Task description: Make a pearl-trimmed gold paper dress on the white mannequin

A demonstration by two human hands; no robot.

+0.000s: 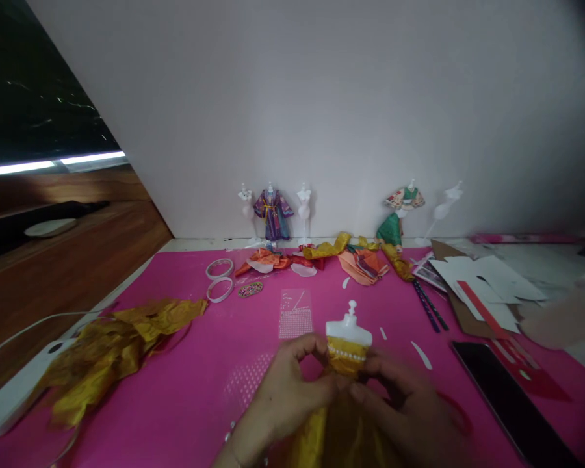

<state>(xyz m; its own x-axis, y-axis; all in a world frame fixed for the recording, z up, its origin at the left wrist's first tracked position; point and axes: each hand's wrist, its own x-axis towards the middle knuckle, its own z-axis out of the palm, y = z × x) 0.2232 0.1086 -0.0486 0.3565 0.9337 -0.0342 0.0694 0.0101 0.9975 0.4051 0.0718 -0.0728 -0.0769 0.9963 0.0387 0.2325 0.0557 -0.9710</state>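
Note:
A small white dress-form mannequin (348,328) stands upright between my hands, dressed in a gold fabric bodice (344,364) with a row of white pearl beads (347,353) across it. My left hand (299,383) is closed at the waist, with thumb and fingers pinching the gold cloth. From the other side my right hand (400,403) grips the waist too, its thumb close to the left thumb. Below them hangs a gold skirt (341,435), dark and partly cut off by the frame. The mannequin's lower part is hidden.
A pearl sticker sheet (296,322) lies on the pink mat (185,370), near tape rolls (219,289). Crumpled gold fabric (121,344) covers a white power strip (24,390). Dressed mannequins (273,211) line the back wall. At right are a phone (511,403) and paper scraps (487,283).

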